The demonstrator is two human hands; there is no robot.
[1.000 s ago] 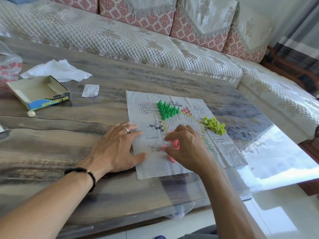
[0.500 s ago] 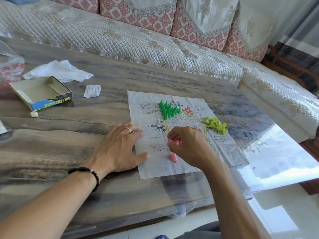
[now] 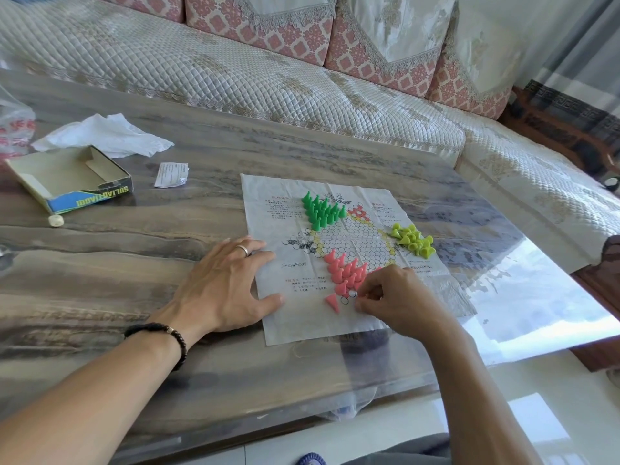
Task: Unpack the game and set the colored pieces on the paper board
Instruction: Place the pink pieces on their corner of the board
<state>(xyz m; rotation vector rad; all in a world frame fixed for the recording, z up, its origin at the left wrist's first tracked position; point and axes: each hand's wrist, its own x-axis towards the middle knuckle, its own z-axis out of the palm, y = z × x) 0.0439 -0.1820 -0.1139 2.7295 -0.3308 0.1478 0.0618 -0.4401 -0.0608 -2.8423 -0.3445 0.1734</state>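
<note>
Pink, the toppled cone [image 3: 332,302] lies just left of your right hand [image 3: 392,298], tip pointing toward you; those fingers are curled, contents unclear, while your left hand [image 3: 223,286] presses the paper board [image 3: 285,323] flat, fingers spread.

The left hand [image 3: 223,286] lies flat, palm down, with fingers straight and slightly spread, thumb stretched toward the right (a ring sits on one finger, a dark beaded band on the wrist). Its forearm runs in from the near left corner. The right hand [image 3: 394,300] sits just right of it, fingers curled inward with the fingertips [image 3: 360,302] bunched low; whether they pinch anything cannot be told. Its forearm comes up from the near right.
</note>
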